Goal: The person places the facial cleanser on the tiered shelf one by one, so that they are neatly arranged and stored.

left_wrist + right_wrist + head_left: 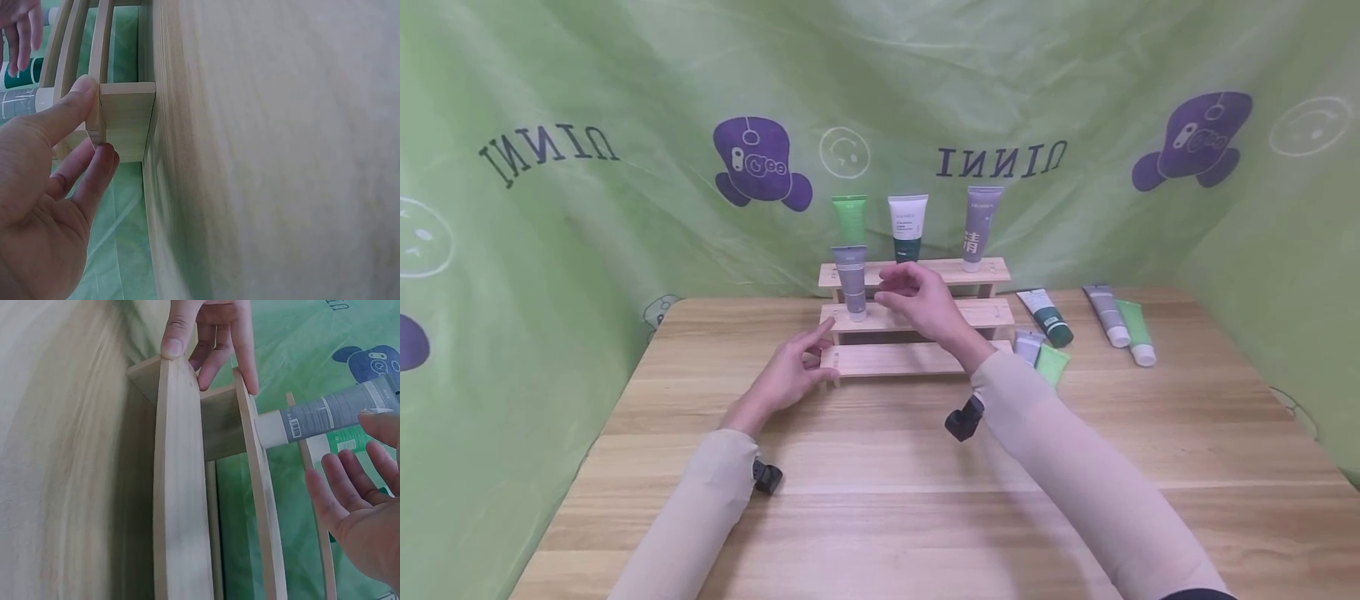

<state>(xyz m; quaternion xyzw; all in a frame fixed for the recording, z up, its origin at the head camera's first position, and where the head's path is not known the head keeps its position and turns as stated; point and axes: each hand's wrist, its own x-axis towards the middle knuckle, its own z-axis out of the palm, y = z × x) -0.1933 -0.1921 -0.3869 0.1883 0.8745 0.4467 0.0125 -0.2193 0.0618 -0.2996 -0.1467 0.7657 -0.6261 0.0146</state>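
Note:
A three-step wooden display rack (895, 358) stands at the back of the table. My left hand (786, 371) holds the left end of its lowest step, thumb and fingers on either side of the board in the left wrist view. On the middle step a grey squeeze tube (852, 283) stands upright on its white cap. Just right of that tube is my right hand (921, 304), fingers loosely bent and nothing between them. Along the top step stand a green tube (850, 218), a white tube with a dark green lower part (908, 225) and a purple-grey tube (981, 225).
Right of the rack lie a white and green tube (1047, 318), a grey tube (1107, 315) and a green tube (1138, 333). Nearer, another green tube (1052, 363) and a greyish tube (1027, 345) are partly hidden by my right arm. A green curtain (662, 167) hangs behind the table.

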